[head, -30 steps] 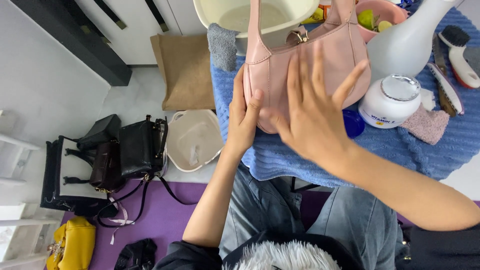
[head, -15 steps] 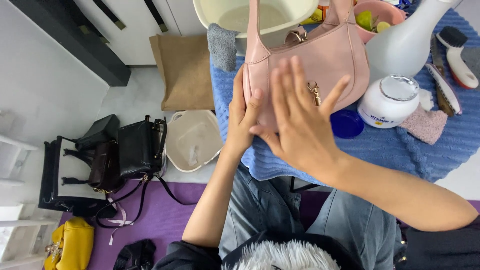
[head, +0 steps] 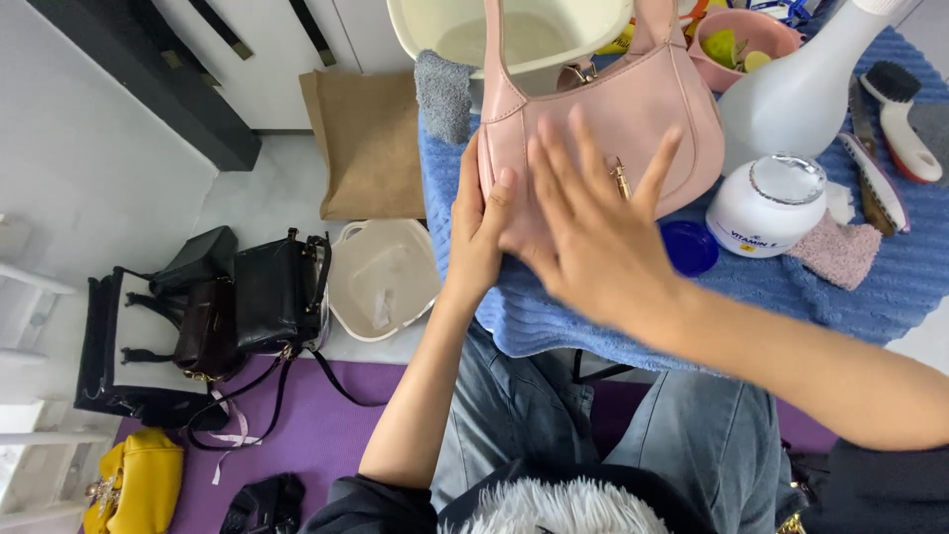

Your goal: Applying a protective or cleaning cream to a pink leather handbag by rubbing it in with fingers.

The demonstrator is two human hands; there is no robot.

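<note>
Handbag [head: 633, 109]: pink, lying on the blue towel [head: 890, 287] near the table's front left corner.
Left hand [head: 479, 222]: open, thumb and palm pressed against the handbag's left side.
Right hand [head: 593, 222]: open, fingers spread flat over the handbag front.
Risk: the open cream jar [head: 769, 203] and white bottle [head: 801, 94] stand just right; a wide sweep could tip them.
Edge: the handbag's lower left part sits near the towel's left edge; a push could slide it off.
Room: bare towel toward the front right.

You wore faded blue-grey denim jeans [head: 603, 415], creased over both thighs. Both forearms were bare to about the elbow, where dark, near-black sleeves [head: 371, 499] were pushed up. A fluffy white-grey trim [head: 563, 509] sat at your chest. Your left hand [head: 476, 232] and right hand [head: 593, 232] showed no rings or gloves.
</note>
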